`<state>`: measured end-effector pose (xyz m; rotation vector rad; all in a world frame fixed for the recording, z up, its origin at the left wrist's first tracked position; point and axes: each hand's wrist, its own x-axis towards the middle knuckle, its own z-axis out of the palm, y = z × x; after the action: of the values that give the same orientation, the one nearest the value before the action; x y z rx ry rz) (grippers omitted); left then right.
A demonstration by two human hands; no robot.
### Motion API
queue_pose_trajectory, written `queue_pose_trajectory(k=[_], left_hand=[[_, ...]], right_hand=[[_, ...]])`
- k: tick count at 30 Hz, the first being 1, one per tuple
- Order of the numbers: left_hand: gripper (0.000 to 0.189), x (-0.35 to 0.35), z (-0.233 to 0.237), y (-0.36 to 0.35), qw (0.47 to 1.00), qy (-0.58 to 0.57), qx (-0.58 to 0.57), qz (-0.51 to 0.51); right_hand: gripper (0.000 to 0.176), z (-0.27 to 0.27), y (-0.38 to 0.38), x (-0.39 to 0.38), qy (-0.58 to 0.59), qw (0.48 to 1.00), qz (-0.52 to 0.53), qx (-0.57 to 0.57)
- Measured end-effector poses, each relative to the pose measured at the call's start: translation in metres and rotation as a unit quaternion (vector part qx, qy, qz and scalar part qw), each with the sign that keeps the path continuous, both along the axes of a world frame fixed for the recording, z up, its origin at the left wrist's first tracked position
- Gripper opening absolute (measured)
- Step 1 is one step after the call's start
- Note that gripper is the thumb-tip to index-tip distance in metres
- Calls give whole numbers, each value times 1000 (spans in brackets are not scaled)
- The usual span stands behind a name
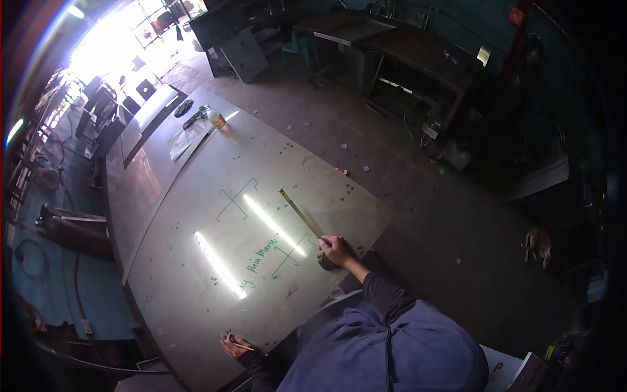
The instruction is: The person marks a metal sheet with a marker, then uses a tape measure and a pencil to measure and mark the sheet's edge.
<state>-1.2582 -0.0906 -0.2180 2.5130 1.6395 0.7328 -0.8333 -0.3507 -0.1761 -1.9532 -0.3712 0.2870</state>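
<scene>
My right hand [336,251] is closed round a tape measure [326,262] close to the near right edge of a large metal sheet [189,196]. Its yellow blade [300,213] is drawn out and lies across the sheet, away from me. At the near edge, my left hand [235,346] rests on the metal with a pencil [242,344] held among its fingers. Green handwriting [262,256] and line drawings [236,199] mark the surface between and beyond my hands. Two bright light reflections cross it.
A bottle with an orange label [216,118] and a clear plastic bag [185,140] stand at the sheet's far end. A dark workbench [418,49] is across the floor. An animal [538,245] stands on the floor at right. Red cylinder-like equipment [68,228] lies at left.
</scene>
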Motion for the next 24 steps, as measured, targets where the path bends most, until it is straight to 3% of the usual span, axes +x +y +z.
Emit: queue_pose_trajectory(k=[14,24], left_hand=[[29,1,-1,-1,1000,11,-5,6],[28,6,11,-9,1000,-2,-1,16]], right_hand=[[33,16,-2,-1,5,1000,6,4],[27,-12,1,1,-63,998,21,15]])
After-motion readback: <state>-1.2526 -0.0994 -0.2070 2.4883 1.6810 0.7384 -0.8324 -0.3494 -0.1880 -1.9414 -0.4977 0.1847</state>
